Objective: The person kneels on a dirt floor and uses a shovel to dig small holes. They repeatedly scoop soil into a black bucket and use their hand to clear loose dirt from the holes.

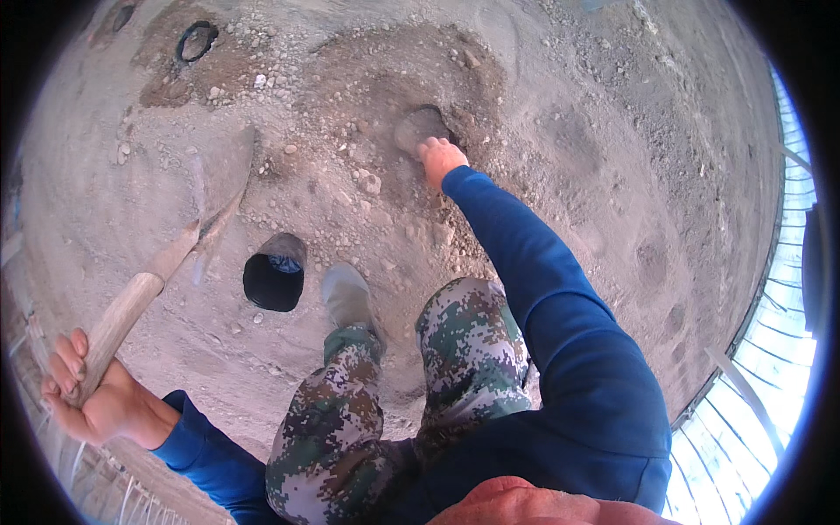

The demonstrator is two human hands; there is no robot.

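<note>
My left hand [98, 400] is wrapped round the wooden handle of a shovel [128, 315]. The shovel's soil-dusted metal blade [226, 167] points away from me over the ground. My right hand [441, 161] reaches forward to the near edge of a round, soil-coloured surface [417, 130] in a hollow of darker earth. A dark gap shows along the far right side of that round thing. My right fingertips are partly hidden, so their grip is unclear. Left of my boot [346, 292], a black cylindrical pot [275, 272] has its dark opening towards me.
Farther left, a dark-rimmed round pot [197, 41] is sunk in earth. Pebbles and clods [367, 182] are strewn over the dry soil. Shallow hollows [651, 259] dot the ground at right, beside a translucent ribbed sheet wall [774, 328].
</note>
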